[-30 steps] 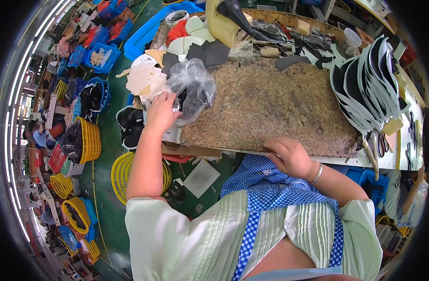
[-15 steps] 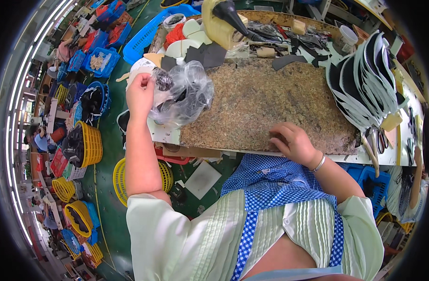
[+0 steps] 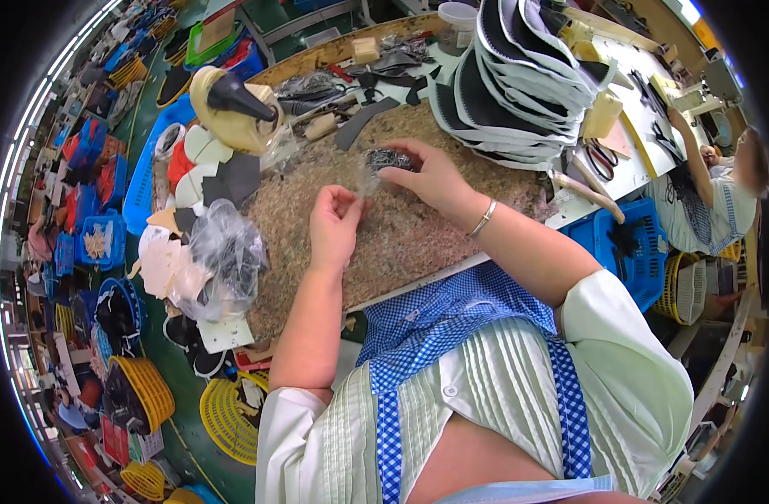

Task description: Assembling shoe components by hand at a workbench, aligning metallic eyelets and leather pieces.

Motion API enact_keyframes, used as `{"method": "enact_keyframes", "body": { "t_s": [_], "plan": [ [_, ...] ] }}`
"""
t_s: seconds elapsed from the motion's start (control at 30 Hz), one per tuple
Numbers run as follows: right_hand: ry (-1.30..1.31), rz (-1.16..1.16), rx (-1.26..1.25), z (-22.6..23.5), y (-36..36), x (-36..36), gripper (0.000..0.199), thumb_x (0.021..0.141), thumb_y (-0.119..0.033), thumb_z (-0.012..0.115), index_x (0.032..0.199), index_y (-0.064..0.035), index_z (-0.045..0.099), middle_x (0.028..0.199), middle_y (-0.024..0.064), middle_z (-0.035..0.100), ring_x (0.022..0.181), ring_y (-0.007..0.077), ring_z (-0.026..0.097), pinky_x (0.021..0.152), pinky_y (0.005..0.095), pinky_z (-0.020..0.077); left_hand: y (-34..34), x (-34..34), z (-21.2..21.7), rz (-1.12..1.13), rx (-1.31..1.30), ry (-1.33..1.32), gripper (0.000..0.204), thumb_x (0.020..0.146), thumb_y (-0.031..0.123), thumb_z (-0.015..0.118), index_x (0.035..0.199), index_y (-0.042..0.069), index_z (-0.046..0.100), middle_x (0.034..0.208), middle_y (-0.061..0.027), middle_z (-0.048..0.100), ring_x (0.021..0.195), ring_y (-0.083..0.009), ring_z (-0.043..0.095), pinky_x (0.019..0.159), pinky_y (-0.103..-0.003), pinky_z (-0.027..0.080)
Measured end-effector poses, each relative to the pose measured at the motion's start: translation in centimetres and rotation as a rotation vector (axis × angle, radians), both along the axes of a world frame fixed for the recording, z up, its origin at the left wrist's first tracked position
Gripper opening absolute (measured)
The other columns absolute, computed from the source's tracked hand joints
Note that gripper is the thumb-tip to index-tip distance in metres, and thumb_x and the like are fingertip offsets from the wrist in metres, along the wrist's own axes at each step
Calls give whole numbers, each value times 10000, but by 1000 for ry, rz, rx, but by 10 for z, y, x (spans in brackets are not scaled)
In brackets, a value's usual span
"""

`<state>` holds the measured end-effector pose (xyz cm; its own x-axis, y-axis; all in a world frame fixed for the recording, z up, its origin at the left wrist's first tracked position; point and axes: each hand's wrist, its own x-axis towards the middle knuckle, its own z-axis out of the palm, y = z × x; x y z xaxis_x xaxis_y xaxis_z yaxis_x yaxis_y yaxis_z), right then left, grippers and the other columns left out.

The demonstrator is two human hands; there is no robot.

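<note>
— Where are the hands?

— Both over the brown speckled mat (image 3: 418, 227). The left hand (image 3: 334, 225) is near the middle, fingers curled, pinching the edge of a small clear plastic bag (image 3: 369, 175). The right hand (image 3: 430, 176), just to its right and a little farther off, grips the other end of that bag, which holds a clump of small dark pieces (image 3: 389, 158).

— And half a second ago?

— Very different. The left hand was far out at the left edge of the mat, up against the big crumpled clear bag (image 3: 225, 256), and the right hand lay flat on the near edge. Now the left hand has let go of the big bag and come in, and the right has moved up to meet it.

— So where is the big bag?

— Lying by itself at the left end of the mat, on cream and dark cut shapes (image 3: 170, 265).

— What else, going right?

— A tan tape dispenser with a black cone (image 3: 229, 101) at the far left corner, then dark scraps (image 3: 359, 122) beyond the hands, then a tall stack of black-and-white soles (image 3: 519, 88) at the far right. Another person (image 3: 720, 189) works at the right edge.
</note>
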<state>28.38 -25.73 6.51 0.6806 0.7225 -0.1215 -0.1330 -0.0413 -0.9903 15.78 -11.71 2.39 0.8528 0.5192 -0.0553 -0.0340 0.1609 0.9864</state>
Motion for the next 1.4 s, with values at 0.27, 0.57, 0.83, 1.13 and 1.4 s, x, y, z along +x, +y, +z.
{"method": "enact_keyframes", "body": {
  "t_s": [0.27,0.57,0.83,1.13,1.4],
  "plan": [
    [-801,23,-216,1,-14,30,497,650,14,740,1126,-51,610,965,78,654,747,151,578,683,280,476,12,48,12,-193,29,82,394,800,24,713,1159,-27,558,1008,-89,632,882,-123,599,764,-245,486],
    [-731,-65,-142,-4,-19,39,291,711,-74,713,996,-62,658,893,92,660,791,232,619,714,324,494,15,43,1,-201,616,205,385,741,54,752,1093,-4,610,939,-85,655,828,-183,621,750,-284,502],
    [-588,93,-159,-4,-3,45,162,800,-61,692,950,-8,663,898,72,658,782,156,634,748,261,506,-5,47,-10,-192,780,198,653,715,117,769,1288,5,477,1228,-195,551,1142,-333,532,984,-397,414],
    [-976,26,95,22,11,29,159,801,-34,686,953,-10,642,871,101,649,802,202,651,696,296,529,5,40,-21,-242,306,-158,886,653,163,832,1385,16,357,1225,-152,550,1178,-232,507,1014,-350,384],
    [-1275,-90,324,42,38,17,150,773,-16,692,909,-39,632,842,95,625,749,257,626,640,319,517,7,41,-16,-155,323,-56,929,568,227,889,1336,42,401,1276,-140,525,1215,-263,484,1033,-360,364]
  ]
}}
